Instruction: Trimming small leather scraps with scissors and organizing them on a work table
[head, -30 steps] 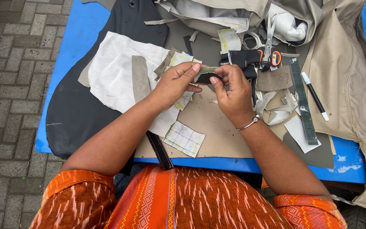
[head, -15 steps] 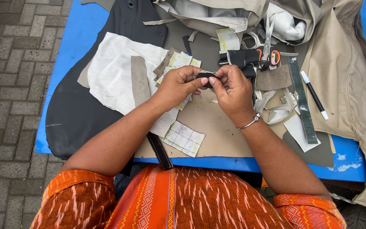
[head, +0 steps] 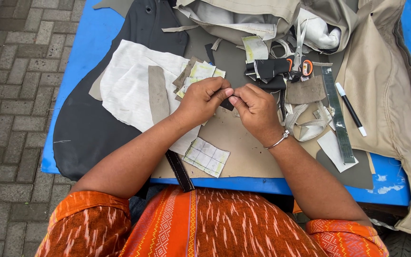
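Note:
My left hand and my right hand meet over the middle of a blue table. Between their fingertips they pinch a small dark piece of material, mostly hidden by the fingers. A silver bracelet circles my right wrist. Under the hands lies a tan sheet.
A white cloth lies on a large dark grey panel at left. Orange-handled scissors, a metal ruler and a black and white pen sit at right. Beige fabric is heaped along the right. A gridded paper scrap and a dark strap lie near the front edge.
The hands have drawn closer together and the dark piece is now nearly covered by the fingertips. Nothing else on the table has moved.

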